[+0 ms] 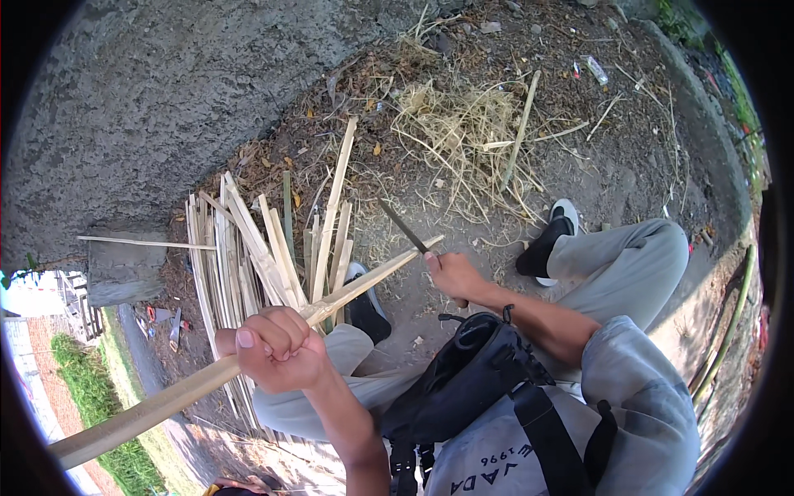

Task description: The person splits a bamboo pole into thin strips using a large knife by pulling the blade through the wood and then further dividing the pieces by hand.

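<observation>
A long pale strip of split bamboo or wood [165,405] slants from the lower left up to the middle, its narrowed tip near my right hand. My left hand [281,351] is closed around it, at about mid-length. In my right hand [455,277] is a knife, with its dark narrow blade [403,225] pointing up and left. The blade crosses close to the strip's tip; I cannot tell whether it touches. Most of the knife's handle is hidden in my fist.
Many cut strips [240,248] lean in a bundle left of my feet. A heap of curly shavings [463,124] lies ahead, beside a loose stick [523,128]. A rough concrete wall [165,91] fills the upper left. Hand tools [175,329] lie at the far left.
</observation>
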The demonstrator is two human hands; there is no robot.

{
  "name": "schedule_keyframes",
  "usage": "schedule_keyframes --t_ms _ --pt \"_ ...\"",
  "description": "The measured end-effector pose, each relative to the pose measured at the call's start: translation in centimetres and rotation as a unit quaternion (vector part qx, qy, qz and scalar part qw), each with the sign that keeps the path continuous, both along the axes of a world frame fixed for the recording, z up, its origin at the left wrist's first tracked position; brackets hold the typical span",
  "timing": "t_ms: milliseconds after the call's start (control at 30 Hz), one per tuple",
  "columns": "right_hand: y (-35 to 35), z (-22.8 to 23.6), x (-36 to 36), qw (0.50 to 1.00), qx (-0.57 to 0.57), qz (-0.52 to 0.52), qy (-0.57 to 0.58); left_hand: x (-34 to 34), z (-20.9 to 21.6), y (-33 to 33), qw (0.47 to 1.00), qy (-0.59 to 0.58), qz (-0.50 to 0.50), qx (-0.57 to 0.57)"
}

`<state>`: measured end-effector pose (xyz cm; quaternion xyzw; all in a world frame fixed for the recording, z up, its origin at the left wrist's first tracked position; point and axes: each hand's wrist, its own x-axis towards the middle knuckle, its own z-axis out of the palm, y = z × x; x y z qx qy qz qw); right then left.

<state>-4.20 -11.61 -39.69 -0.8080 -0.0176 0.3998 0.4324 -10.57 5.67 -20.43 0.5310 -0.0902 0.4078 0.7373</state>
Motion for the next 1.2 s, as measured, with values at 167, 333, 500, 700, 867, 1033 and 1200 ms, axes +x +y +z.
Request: schedule_keyframes --t_ms 167,333,500,700,867,1033,1200 --pt "1.7 2.9 -1.4 0.961 0.216 0.044 -0.168 0.4 0.4 0.0 1.0 0.0 -0.003 -0.004" --pt "0.2 -3.4 -0.6 0.996 0.056 -0.064 0.025 0.2 -0.1 0.7 1.0 -0.006 -0.011 -0.005" --pt "0.7 -5.2 -1.0 0.986 0.112 -0.089 0.087 -0.2 -0.1 0.7 1.0 -0.013 -0.022 0.007" --pt "1.5 1.8 -1.6 0.967 0.253 0.036 -0.004 -0.3 0.0 1.4 1.0 -0.007 -0.007 -0.009" --pt "-0.4 -6.3 -0.4 0.93 0.224 -0.168 0.24 -0.3 -0.2 1.3 1.0 -0.005 -0.013 -0.007" --pt "1.3 -2.1 -0.7 0.835 0.348 -0.156 0.396 -0.2 -0.3 1.0 1.0 0.006 0.0 -0.011" --pt "1.2 1.3 -1.2 0.761 0.453 -0.045 0.463 0.1 0.1 1.1 1.0 0.007 0.011 -0.014"
